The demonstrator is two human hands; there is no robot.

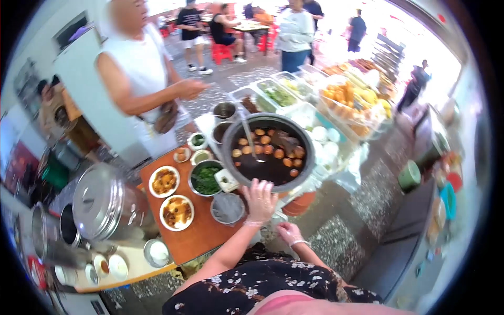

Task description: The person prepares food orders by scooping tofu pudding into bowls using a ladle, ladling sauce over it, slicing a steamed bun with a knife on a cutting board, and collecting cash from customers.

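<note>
My left hand (260, 201), in a clear glove, lies with its fingers spread at the near rim of a big dark pot (229, 168). Brown liquid, many eggs and a ladle (251, 140) are in the pot. My right hand (290, 232), also gloved, hangs lower right with its fingers curled; whether it holds anything is hidden. Left of the pot, a metal bowl of chopped greens (206, 177) and a bowl with a clear plastic bag (227, 208) stand on the brown table (202, 241). Two filled white bowls (164, 181) sit farther left.
A person in a white sleeveless top (137, 68) stands across the table. Behind the pot are trays of greens (278, 93) and a bin of fried food (352, 100). Large metal pots (107, 199) stand at the left, a grey counter (396, 236) at the right.
</note>
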